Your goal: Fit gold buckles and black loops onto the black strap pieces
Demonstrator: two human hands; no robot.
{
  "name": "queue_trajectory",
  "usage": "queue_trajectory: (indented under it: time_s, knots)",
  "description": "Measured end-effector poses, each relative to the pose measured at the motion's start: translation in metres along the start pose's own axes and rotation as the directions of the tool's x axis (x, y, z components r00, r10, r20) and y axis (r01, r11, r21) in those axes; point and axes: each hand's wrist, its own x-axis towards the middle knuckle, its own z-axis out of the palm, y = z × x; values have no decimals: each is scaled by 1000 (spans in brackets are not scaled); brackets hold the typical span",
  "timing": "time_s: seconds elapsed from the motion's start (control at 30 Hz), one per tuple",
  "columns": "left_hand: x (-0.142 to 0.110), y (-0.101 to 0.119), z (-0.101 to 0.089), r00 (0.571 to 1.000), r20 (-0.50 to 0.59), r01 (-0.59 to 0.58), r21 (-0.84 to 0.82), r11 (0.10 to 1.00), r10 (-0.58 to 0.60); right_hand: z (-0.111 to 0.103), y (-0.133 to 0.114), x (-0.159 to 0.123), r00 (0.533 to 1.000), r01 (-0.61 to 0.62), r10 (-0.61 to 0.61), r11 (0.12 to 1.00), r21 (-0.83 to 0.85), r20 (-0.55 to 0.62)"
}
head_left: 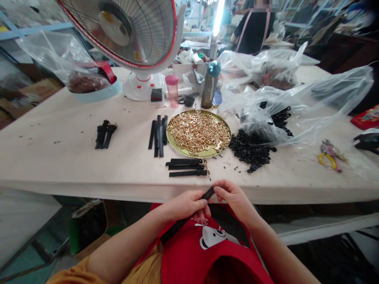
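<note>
Below the table's front edge, my left hand (pixel 186 206) is closed round a black strap (pixel 208 193) that runs down across my red apron. My right hand (pixel 233 198) pinches the strap's upper end. Just beyond my hands, three finished black straps (pixel 187 167) with gold ends lie flat on the table (pixel 59 165). Behind them a round gold tray (pixel 207 152) holds several gold buckles. A pile of small black loops (pixel 250 149) spills from a clear plastic bag (pixel 299 106) to the tray's right. Plain black straps (pixel 158 135) lie to the tray's left.
A small bundle of black straps (pixel 105 134) lies far left. At the back stand a round heater (pixel 133 31), a pink cup (pixel 172 90) and a dark bottle (pixel 210 85). Pliers (pixel 330 154) lie at the right. A person in a dark apron (pixel 254 27) stands beyond the table.
</note>
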Motion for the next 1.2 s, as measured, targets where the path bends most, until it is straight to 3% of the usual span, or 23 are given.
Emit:
queue_trajectory:
  time_s: [0.07, 0.17, 0.33, 0.5, 0.63, 0.73, 0.83, 1.07, 1.13, 1.2]
  knots:
    - [10, -3, 1, 994, -107, -15, 102, 995, 26, -2, 4, 4, 998, -37, 47, 978, 206, -44]
    - [20, -3, -1, 981, -180, -41, 193, 980, 76, -8, 4, 8, 993, -110, 116, 886, 450, 14]
    - [35, 2, 2, 960, -223, -95, 303, 948, 168, -11, 3, 16, 990, -108, 138, 854, 509, -22]
    - [47, 11, 7, 933, -272, -99, 432, 896, 235, -14, 11, 25, 991, -52, 104, 889, 455, -90]
    - [52, 16, 5, 907, -286, -93, 579, 810, 308, -23, 10, 26, 993, 8, 9, 989, 148, -114]
    - [54, 17, 1, 901, -261, -88, 672, 735, 347, -30, 6, 26, 997, 31, -31, 1000, 0, -76]
    - [54, 14, -2, 907, -240, -73, 720, 690, 347, -35, 8, 27, 998, 31, -33, 999, -30, -61]
    - [49, 2, -2, 887, -217, -43, 840, 541, 408, -28, 22, 27, 994, -75, 83, 991, 107, -71]
    - [46, 1, -2, 885, -218, -35, 851, 524, 412, -23, 21, 23, 994, -29, 30, 1000, 11, -106]
    - [44, -1, -1, 890, -207, -32, 860, 509, 405, -20, 19, 18, 990, 83, -100, 984, -160, -100]
